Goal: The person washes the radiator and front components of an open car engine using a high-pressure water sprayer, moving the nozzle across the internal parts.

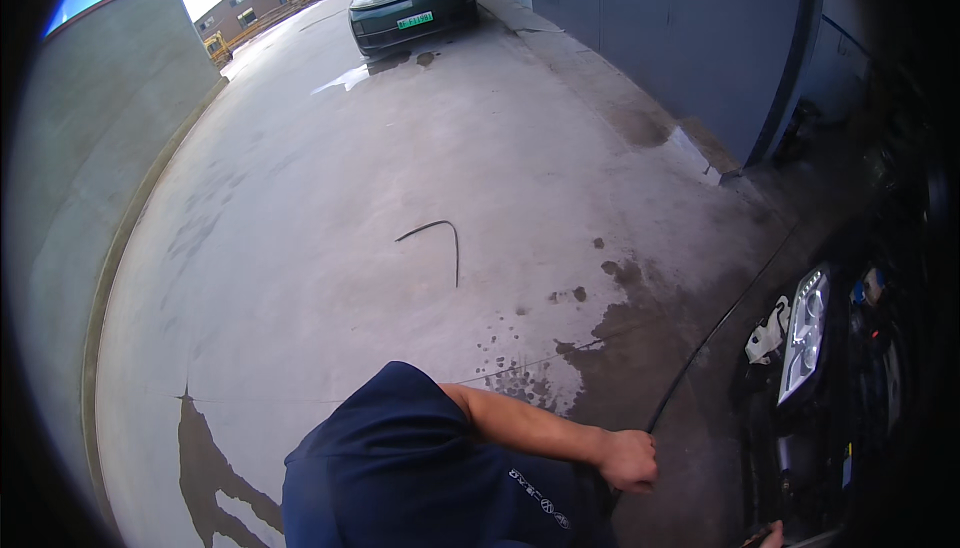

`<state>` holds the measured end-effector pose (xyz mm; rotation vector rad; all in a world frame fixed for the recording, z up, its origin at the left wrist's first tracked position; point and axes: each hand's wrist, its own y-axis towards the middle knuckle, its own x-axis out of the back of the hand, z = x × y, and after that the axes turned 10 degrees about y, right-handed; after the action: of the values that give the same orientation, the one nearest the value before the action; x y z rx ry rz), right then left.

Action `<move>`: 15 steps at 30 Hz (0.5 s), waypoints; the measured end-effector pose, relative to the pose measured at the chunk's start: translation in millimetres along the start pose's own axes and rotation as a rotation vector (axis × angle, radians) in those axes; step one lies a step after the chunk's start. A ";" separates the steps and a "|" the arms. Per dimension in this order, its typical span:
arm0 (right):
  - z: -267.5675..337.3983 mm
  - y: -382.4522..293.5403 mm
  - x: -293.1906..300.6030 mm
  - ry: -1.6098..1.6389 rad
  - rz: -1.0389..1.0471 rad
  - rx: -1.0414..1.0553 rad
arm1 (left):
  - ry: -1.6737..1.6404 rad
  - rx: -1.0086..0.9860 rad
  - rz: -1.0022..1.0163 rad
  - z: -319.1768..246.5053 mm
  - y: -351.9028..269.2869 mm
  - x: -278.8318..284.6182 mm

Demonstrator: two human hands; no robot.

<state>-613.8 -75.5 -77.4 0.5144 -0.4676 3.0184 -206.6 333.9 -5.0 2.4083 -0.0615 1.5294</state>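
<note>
My left hand is closed around a black hose, with the bare forearm reaching across from a dark blue sleeve. From that fist the hose stretches over the wet concrete towards the dark doorway. Only part of my right hand shows at the bottom edge, beside a dark object I cannot make out; its grip is cut off. Close to both hands stands the front of a dark car, largely in shadow. Its clear headlight faces me, and a white piece, perhaps cloth or plastic, lies beside it.
A bent black strip or tube lies on the concrete ground. Water darkens the floor by the car. Further off a dark green car is parked. A grey wall with a low kerb borders the right, another wall the left.
</note>
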 end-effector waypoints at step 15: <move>70.1 -116.1 -12.4 0.157 -0.009 -0.060 | -0.045 -0.055 0.147 0.7 17.8 21.2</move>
<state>-569.0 14.1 14.9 0.2719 -0.5416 2.9943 -200.0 319.2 17.5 2.4422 -0.2920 1.5140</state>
